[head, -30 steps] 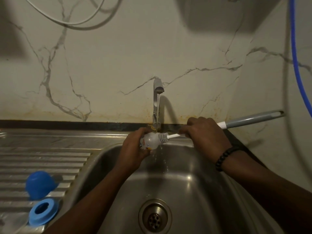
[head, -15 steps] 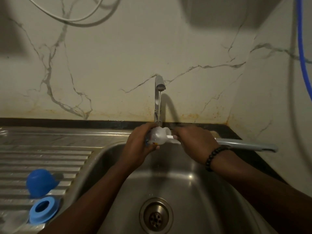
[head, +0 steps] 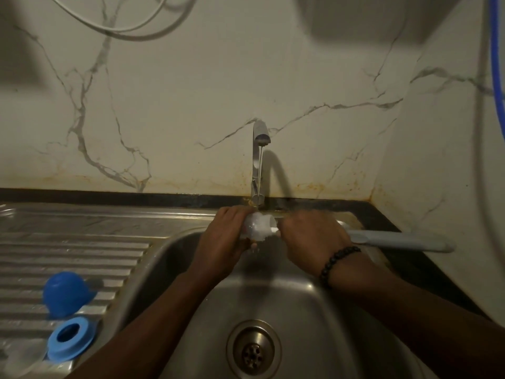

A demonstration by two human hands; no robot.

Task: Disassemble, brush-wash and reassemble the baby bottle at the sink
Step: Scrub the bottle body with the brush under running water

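The head camera looks down at one steel sink (head: 175, 258) with one round drain (head: 253, 351) at the bottom. One tap (head: 258, 160) stands at the back, and a thin line of water runs down from it. There are two hands, and both are held over the back of the sink, right under the tap. The left hand (head: 222, 239) comes up from the lower left with its fingers curled round one small white baby bottle (head: 259, 228), which lies on its side with its open end facing right. The water lands on the bottle. The right hand (head: 308, 239) comes in from the lower right with its back facing up, and its fingers are wrapped tight round one bottle brush (head: 401, 240). The grey handle sticks out to the right past the hand, over the dark counter (head: 382, 217). The brush end goes toward the bottle's mouth, but the picture is too blurry there to see the bristles. One black bead bracelet (head: 338, 262) sits on the right wrist. On the ridged draining board (head: 68, 250) at the left lie two blue bottle parts, well apart from the hands: one round blue cap (head: 67, 294) and one blue ring (head: 71, 341) just below it. One blue hose (head: 496, 47) hangs at the far right, and white cables (head: 131, 28) loop on the marble wall (head: 191, 105).
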